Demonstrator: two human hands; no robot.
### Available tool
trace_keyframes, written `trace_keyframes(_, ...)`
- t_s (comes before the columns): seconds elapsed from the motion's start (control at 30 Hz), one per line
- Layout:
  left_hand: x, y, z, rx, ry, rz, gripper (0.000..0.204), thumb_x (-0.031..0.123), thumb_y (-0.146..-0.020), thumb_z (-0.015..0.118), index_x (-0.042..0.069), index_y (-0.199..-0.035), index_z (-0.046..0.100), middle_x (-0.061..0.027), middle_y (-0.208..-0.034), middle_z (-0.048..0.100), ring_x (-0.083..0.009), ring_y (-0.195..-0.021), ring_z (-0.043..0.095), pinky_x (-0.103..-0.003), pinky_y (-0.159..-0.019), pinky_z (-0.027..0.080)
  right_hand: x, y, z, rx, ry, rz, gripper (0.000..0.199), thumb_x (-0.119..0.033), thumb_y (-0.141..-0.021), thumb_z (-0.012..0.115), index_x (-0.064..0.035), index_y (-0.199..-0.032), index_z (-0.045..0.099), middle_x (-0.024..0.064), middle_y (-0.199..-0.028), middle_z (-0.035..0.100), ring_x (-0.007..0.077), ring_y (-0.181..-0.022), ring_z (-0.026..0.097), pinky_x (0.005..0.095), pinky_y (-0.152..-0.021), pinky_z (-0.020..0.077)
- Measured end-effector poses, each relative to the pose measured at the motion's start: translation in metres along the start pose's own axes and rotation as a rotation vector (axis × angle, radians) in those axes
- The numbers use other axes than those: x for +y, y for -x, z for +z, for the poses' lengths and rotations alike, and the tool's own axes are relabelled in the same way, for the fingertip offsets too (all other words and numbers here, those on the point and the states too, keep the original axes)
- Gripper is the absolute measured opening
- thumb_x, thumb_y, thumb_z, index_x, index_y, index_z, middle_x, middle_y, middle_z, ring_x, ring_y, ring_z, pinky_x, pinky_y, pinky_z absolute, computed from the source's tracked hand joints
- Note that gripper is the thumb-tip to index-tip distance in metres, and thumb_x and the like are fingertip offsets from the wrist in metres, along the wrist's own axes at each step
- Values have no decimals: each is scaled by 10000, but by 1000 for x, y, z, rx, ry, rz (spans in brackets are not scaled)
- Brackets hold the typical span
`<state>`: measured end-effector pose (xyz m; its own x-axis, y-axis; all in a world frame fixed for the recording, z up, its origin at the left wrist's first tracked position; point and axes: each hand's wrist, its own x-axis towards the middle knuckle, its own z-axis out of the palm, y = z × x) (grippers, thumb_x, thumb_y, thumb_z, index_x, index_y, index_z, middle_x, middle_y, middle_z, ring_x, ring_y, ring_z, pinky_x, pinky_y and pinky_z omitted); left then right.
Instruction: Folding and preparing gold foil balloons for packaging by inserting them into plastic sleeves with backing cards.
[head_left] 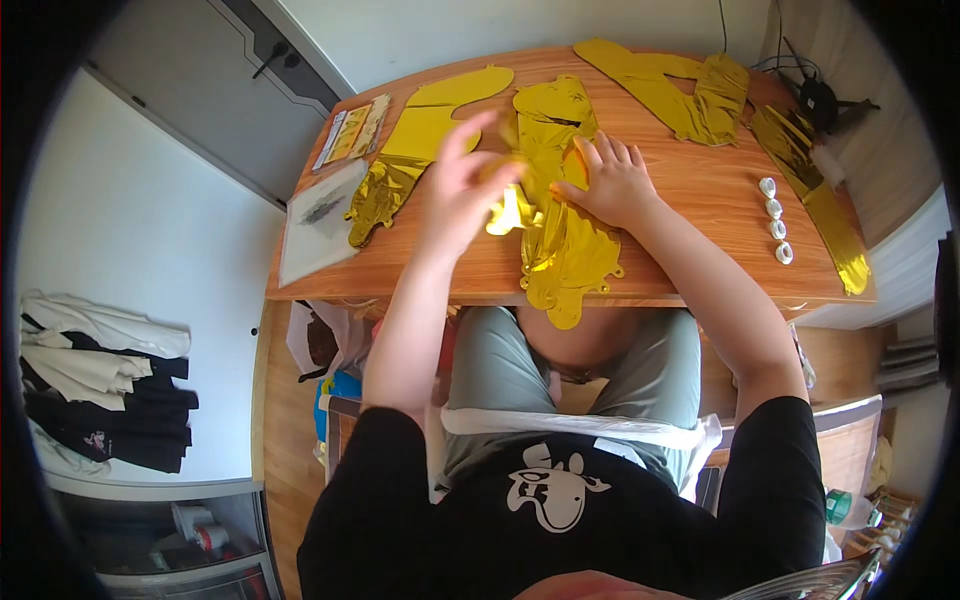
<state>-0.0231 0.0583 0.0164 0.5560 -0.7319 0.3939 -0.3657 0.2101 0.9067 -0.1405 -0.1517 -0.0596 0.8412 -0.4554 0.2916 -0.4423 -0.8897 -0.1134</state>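
Observation:
On the table in front of me lies a flat gold foil balloon [570, 250], its lower end hanging over the near edge. My right hand [615, 185] rests on its upper right side with the fingers spread and the thumb on the foil. A strip of orange shows beside that thumb. My left hand [455, 195] is raised over the balloon's left side, its fingers smeared by motion. Just by its thumb is a bright, crumpled bit of gold foil [513, 212]; whether the fingers grip it I cannot tell.
More flat gold foil balloons lie at the left [425, 130], far right [665, 85] and right edge [835, 225] of the wooden table [700, 250]. Several small white rolls [775, 209] stand in a row. A clear bag [320, 220] and a printed packet [352, 132] are at left.

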Motion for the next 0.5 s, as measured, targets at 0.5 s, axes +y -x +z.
trace_keyframes(0.5,-75,-74,-27,-634,-846,48,785,461,-964,675,72,-1573,368,-179,-1639,337,-326,-1513,330,-472,-1239,288,13,-11,18,-130,174,-83,960,-486,-898,653,-155,-1618,111,233,-1613,287,368,-1511,291,577,-1199,273)
